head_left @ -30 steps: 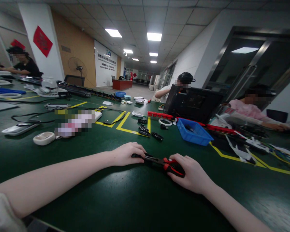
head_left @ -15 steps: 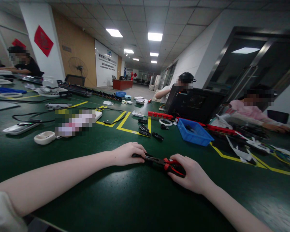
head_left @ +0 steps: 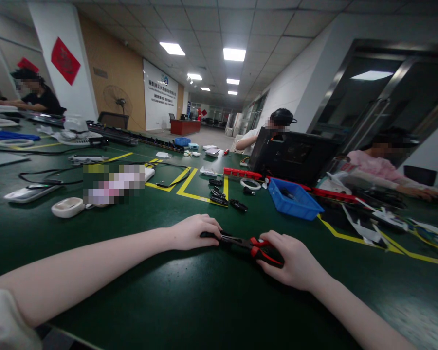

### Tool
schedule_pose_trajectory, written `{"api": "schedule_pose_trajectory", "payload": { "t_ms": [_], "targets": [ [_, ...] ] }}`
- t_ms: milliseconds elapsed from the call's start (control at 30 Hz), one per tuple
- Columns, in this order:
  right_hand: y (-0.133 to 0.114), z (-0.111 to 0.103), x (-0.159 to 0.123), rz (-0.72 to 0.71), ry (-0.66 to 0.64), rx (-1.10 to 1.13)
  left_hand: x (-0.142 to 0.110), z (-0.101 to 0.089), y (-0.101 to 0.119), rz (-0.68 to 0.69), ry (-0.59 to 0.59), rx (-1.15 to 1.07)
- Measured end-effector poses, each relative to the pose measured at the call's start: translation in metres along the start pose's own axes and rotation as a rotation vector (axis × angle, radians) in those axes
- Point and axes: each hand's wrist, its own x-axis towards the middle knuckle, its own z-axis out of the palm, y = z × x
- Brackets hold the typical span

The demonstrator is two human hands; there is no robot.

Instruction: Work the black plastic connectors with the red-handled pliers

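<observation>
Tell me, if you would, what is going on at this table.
Over a green table, a person's right hand grips red-and-black pliers, while the left hand holds a small dark piece at the pliers' tips; whether they clamp it is unclear. Farther off lie loose black parts and a blue tray with dark items inside.

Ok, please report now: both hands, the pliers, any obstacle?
Right fingers around pliers. Left fingers on small black part, pliers' tips close by, contact unclear. Blue bin beyond, apart from pliers.
</observation>
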Motion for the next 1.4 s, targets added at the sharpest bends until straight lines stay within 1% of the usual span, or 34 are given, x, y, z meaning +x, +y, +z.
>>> {"api": "schedule_pose_trajectory", "payload": {
  "t_ms": [133,400,567,767,933,1033,1233,1400],
  "targets": [
    [0.001,-0.001,0.000,-0.062,0.042,-0.085,0.000,0.000,-0.001,0.001,0.001,-0.001],
    [-0.007,0.000,0.000,-0.094,0.085,-0.151,0.001,-0.001,0.000,0.014,-0.005,-0.002],
    [-0.010,0.001,0.002,-0.114,0.088,-0.187,0.000,0.000,0.000,0.018,-0.003,-0.002],
    [-0.008,-0.002,0.002,-0.137,0.127,-0.227,0.000,-0.001,0.001,0.019,-0.004,-0.001],
    [-0.005,0.000,0.000,-0.155,0.134,-0.250,0.000,-0.001,0.001,0.015,0.003,0.003],
    [-0.007,0.001,0.001,-0.153,0.139,-0.252,0.000,-0.001,0.001,0.022,-0.001,0.004],
    [-0.011,0.000,0.002,-0.120,0.093,-0.205,0.000,-0.001,0.002,0.018,-0.009,0.006],
    [-0.009,0.001,0.002,-0.049,0.052,-0.141,0.000,-0.002,0.002,0.009,-0.006,0.008]
  ]
}}
